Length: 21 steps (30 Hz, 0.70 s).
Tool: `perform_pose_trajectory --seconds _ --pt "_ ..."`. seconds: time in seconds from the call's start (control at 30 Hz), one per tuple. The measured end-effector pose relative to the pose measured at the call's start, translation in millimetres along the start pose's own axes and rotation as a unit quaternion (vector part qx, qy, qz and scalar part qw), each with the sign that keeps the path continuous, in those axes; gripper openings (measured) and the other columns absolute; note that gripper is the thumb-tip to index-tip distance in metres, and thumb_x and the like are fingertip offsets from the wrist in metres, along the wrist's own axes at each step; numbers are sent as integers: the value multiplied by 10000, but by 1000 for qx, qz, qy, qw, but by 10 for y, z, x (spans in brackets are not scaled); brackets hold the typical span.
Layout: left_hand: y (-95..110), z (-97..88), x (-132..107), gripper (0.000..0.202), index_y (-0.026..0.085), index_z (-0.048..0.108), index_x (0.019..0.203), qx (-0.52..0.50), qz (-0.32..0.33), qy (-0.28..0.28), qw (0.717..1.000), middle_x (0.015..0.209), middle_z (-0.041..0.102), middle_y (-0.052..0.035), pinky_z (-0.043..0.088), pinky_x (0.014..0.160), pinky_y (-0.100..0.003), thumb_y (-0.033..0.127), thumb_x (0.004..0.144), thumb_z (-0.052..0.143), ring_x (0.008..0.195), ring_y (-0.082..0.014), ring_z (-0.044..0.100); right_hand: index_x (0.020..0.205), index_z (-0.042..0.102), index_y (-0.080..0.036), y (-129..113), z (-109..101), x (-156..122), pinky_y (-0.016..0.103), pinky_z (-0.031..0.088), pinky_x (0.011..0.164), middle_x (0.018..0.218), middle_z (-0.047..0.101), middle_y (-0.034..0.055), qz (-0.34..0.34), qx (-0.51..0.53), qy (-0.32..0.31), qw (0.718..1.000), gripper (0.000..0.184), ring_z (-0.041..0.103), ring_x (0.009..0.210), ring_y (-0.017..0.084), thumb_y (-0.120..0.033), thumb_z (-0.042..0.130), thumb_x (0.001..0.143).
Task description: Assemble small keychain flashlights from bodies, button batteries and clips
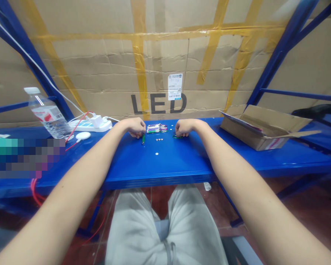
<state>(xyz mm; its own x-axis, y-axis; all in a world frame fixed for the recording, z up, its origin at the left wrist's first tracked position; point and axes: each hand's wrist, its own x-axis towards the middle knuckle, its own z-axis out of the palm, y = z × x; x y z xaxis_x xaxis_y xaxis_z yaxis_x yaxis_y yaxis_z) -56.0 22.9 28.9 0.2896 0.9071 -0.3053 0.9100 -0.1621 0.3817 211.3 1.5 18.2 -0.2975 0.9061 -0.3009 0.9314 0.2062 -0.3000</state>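
Note:
Over the blue table, my left hand (136, 127) is closed, fingers pinched on a small shiny green tube (143, 139) that points down toward me. My right hand (183, 127) is curled with its fingertips at a second green metallic piece (177, 137), which lies about level at the tabletop. Between the hands is a neat row of slim shiny tubes (156, 128) in purple, silver and green. Three small silvery discs (159, 139) lie in a line in front of the row. A single white dot (157, 154) is closer to me.
An open cardboard box (264, 129) stands at the right of the blue table (160, 167). To the left are a water bottle (49, 114), a white power strip (92, 124), a round white charger (83, 135) and red cables. Taped cardboard (107, 73) forms the back.

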Motion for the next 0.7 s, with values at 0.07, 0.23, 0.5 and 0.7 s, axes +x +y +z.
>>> perform_pose_trajectory --seconds 0.07,0.23,0.5,0.7 --pt "-14 -19 14 185 196 705 817 18 6 9 1000 822 757 -66 511 632 -252 299 668 670 720 -189 696 810 701 -138 1 0 6 283 520 619 729 660 35 -1 -2 -1 1000 123 627 649 157 -210 766 735" --pt "-26 -1 78 171 195 729 811 74 97 130 984 866 754 -40 471 694 -260 295 721 623 801 -191 664 806 696 -140 20 -1 21 281 521 621 729 660 31 -3 -1 -4 1000 118 629 650 158 -201 761 729" --pt "136 285 141 252 170 762 963 77 211 147 963 952 759 -86 469 770 -296 264 774 625 858 -207 658 837 720 -168 84 -18 71 263 501 613 776 685 22 -27 8 10 1000 170 618 655 147 -175 780 678" --pt "147 352 171 226 170 756 939 96 224 158 957 957 747 -88 454 766 -297 208 773 608 852 -202 648 829 719 -170 58 -30 45 265 469 590 742 672 15 -20 -10 7 1000 134 581 628 141 -138 726 700"
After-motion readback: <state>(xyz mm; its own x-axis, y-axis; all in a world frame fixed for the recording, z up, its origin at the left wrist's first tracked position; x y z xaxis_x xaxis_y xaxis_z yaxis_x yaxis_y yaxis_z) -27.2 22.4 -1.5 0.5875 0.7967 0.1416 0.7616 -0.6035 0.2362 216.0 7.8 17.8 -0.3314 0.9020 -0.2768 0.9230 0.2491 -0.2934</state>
